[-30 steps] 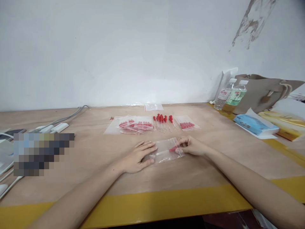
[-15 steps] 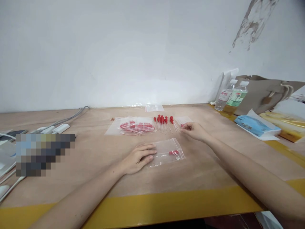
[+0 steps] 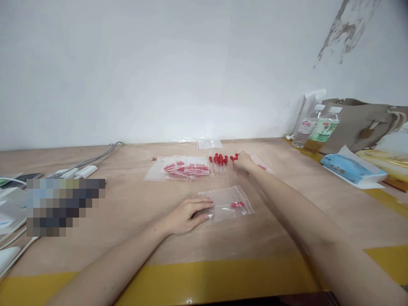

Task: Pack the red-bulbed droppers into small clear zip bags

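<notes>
My left hand [image 3: 188,214] lies flat, fingers spread, pinning the left end of the clear bag [image 3: 231,204] on the worktop [image 3: 127,208], while my right hand [image 3: 245,161] is out at the loose red pins [image 3: 219,163] beyond it, fingers curled, though I cannot tell whether they grip one.

small packing workbench [image 3: 270,238], bagged parts [image 3: 186,168]
</notes>
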The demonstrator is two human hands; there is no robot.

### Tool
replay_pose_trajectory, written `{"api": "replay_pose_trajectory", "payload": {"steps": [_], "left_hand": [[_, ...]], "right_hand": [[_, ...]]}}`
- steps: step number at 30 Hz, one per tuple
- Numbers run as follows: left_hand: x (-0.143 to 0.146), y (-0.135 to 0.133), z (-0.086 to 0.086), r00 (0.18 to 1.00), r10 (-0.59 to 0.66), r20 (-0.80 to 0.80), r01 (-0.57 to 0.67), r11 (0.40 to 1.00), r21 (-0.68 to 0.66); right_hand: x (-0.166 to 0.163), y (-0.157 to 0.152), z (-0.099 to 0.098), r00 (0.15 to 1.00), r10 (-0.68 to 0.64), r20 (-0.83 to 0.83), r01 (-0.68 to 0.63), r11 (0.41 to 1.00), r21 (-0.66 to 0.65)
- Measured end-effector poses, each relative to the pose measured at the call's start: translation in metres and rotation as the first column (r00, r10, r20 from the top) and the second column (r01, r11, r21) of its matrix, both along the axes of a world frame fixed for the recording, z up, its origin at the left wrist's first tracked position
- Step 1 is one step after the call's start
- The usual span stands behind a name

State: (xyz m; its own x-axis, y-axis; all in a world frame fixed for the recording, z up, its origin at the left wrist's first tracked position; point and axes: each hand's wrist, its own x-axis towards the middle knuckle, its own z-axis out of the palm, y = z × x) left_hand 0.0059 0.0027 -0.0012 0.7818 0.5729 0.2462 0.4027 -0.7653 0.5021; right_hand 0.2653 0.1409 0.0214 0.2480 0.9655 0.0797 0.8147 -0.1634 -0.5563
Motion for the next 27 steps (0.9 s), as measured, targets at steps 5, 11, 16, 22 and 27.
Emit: {"api": "replay_pose_trajectory", "payload": {"steps": [5,11,16,22,27], "left_hand": [[0.0,0.001,0.0,1.0,-0.005,-0.004,0.005,1.0,0.01],[0.002,0.001,0.0,1.0,-0.005,-0.02,0.005,1.0,0.02],[0.002,0.001,0.0,1.0,0.004,-0.024,-0.004,0.999,0.033],[0.002,0.0,0.002,0.999,0.026,-0.034,-0.025,0.999,0.042],[0.002,0.0,0.002,0.998,0.052,-0.035,-0.05,0.998,0.047]], "right_hand": [[0.029,-0.036,0.0,0.945,0.095,-0.312,-0.081,0.995,0.058],[0.044,-0.103,-0.025,0.693,0.152,-0.705,0.002,0.977,0.213],[0.032,-0.119,-0.039,0.473,0.136,-0.87,0.018,0.986,0.163],[0.038,-0.127,-0.039,0.442,0.18,-0.879,-0.263,0.963,0.064],[0.052,-0.131,-0.028,0.611,0.356,-0.708,-0.544,0.838,-0.048]]}}
